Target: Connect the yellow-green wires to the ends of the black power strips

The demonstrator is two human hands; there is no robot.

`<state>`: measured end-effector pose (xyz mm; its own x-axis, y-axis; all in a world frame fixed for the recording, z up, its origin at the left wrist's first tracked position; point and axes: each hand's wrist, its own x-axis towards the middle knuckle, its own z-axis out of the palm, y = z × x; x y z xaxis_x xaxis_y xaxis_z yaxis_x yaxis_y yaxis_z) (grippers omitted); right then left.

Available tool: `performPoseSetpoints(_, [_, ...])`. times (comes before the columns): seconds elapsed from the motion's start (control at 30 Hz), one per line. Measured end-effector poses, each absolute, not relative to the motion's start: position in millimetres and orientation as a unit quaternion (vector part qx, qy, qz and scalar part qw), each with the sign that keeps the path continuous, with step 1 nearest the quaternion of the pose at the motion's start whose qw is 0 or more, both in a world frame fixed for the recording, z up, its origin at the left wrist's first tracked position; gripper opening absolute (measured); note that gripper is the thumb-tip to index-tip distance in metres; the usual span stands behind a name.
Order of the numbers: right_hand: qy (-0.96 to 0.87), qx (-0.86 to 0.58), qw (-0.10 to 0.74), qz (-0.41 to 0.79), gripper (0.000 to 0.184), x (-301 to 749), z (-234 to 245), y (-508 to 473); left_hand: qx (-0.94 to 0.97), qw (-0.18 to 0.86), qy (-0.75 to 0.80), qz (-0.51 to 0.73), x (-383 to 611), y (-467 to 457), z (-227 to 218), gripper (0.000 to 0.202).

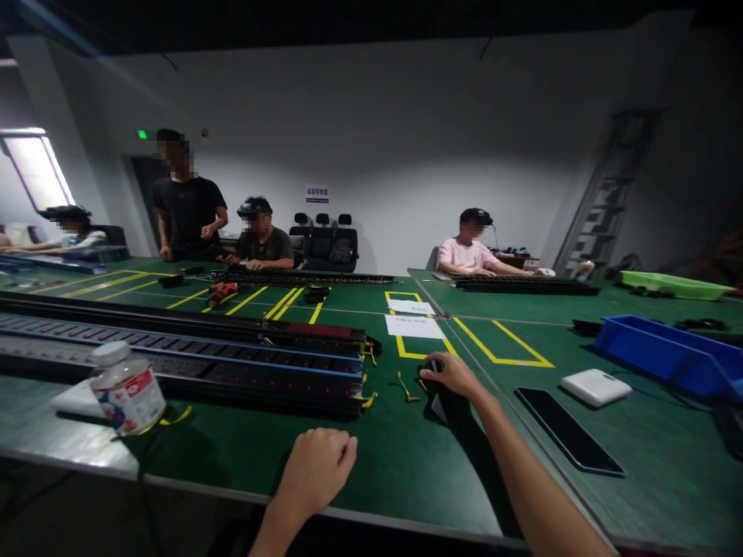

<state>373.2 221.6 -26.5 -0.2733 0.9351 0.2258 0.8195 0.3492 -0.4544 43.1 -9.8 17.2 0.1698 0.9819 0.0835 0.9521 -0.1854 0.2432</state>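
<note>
My left hand (316,468) rests near the front edge of the green table (244,456), fingers curled into a loose fist with nothing visible in them. My right hand (456,375) reaches forward and its fingers close over a small black object (438,398) lying on the table. Just left of it lie short green and yellow wires (405,387). Long black power strips (191,360) stretch across the table to the left, their ends close to the right hand.
A white-capped plastic jar (124,391) stands at the front left. A black phone (569,429), a white box (596,387) and a blue bin (667,352) lie to the right. White papers (414,326) sit inside yellow floor-tape marks. Several people work at tables behind.
</note>
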Motion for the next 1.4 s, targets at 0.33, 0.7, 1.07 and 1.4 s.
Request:
performPoseSetpoints(0.33, [-0.788, -0.571, 0.219, 0.077, 0.05, 370, -25, 217, 0.766, 0.068, 0.628, 0.119, 43, -10, 17, 0.046])
performPoseSetpoints(0.7, [-0.854, -0.485, 0.186, 0.021, 0.041, 265, 30, 199, 0.766, 0.066, 0.629, 0.116, 42, -6, 12, 0.045])
performPoseSetpoints(1.07, [-0.835, -0.525, 0.161, 0.044, 0.031, 228, 32, 239, 0.776, 0.042, 0.62, 0.109, 38, -5, 6, 0.046])
performPoseSetpoints(1.4, [-0.82, -0.56, 0.116, -0.035, 0.034, 251, 30, 229, 0.778, 0.057, 0.617, 0.105, 40, -6, 12, 0.047])
